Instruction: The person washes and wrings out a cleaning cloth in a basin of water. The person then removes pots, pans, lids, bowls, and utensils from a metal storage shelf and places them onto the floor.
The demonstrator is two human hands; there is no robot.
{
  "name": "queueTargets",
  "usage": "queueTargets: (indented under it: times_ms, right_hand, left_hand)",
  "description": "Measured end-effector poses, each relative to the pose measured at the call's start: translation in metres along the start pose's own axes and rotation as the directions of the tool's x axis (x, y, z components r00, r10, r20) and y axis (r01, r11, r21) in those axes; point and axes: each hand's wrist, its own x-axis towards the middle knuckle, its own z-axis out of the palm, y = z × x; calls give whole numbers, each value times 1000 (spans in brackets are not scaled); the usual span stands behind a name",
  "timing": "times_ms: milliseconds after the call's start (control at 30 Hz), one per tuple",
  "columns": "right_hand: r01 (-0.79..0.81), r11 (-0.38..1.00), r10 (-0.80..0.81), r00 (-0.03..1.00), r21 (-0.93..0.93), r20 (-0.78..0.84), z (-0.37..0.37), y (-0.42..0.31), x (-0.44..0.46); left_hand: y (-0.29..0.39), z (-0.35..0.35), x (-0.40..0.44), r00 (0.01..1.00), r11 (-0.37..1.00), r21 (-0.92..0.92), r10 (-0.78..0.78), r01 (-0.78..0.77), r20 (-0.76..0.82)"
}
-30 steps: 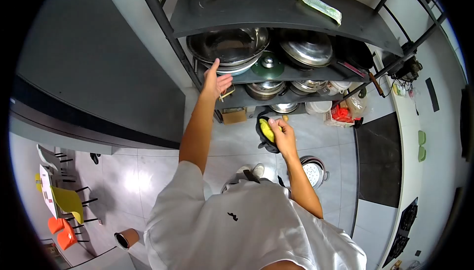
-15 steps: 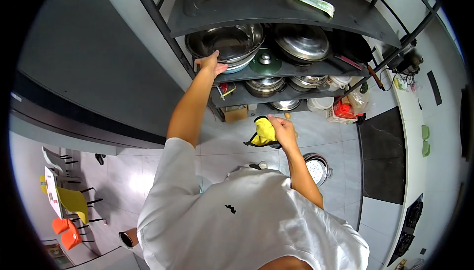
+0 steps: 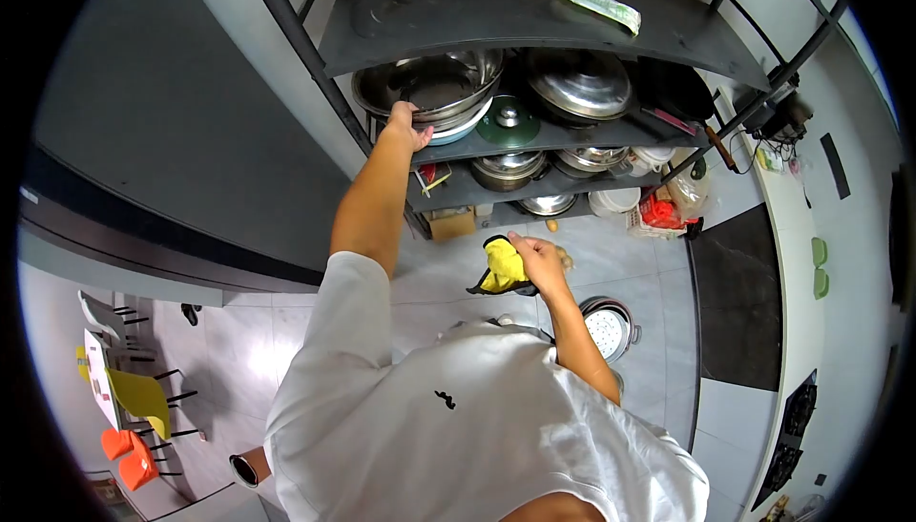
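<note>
At the left end of the rack's middle shelf, my left hand (image 3: 408, 128) has its thumb over the near rim of a large stainless steel basin (image 3: 439, 85) and its fingers under the edge. The basin sits on a stack of other bowls, with a white and light-blue one (image 3: 460, 131) at the bottom. My right hand (image 3: 540, 262) is closed on a yellow cloth (image 3: 503, 264) with black edging, held above the floor in front of my body. Close by the stack lies a green glass lid (image 3: 509, 121) with a metal knob.
A large lidded wok (image 3: 578, 83) and a dark frying pan (image 3: 676, 93) share the basin's shelf. Lidded pots (image 3: 509, 167) stand below. The upper shelf (image 3: 448, 11) holds a long packet (image 3: 598, 7). A pot with a perforated insert (image 3: 608, 331) stands on the floor by my right arm.
My left hand has closed in on the basin's rim, and its fingers are less spread. My right hand has moved slightly left and down with the cloth.
</note>
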Motion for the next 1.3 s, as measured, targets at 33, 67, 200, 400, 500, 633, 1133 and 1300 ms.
queueTargets:
  times_ms: [33,67,200,400,500,633,1133,1300]
  right_hand:
    - [-2,1000,1,1000,-24,-7,-2,5,2]
    - [-3,1000,2,1000,-22,-5,-4,12,5]
    - [-5,1000,5,1000,-27,0,-7,12,2]
    - [-64,998,64,998,21,-17,-9,13,2]
    - [-80,996,80,997,30,-18,-14,20,8]
    - [-82,996,83,996,30,-31,-16,23,11]
    - [-179,981,185,978,-77,92,-28,32,5]
    - [-247,967,242,967,54,84,-21,62,-9]
  left_hand:
    - [1,1,5,999,1000,-17,-17,16,-34]
    - [2,2,12,997,999,-33,-34,32,-69]
    - [4,-3,14,999,1000,-30,0,-1,-52]
    - [6,-9,56,999,999,-40,19,-18,31]
    - [11,-14,65,982,995,-75,73,-61,172]
    - [-6,-16,-67,911,972,-33,232,-235,341]
    - [-43,-114,-119,862,930,322,-11,-177,506]
    - [-71,-86,-106,950,849,527,-124,-48,285]
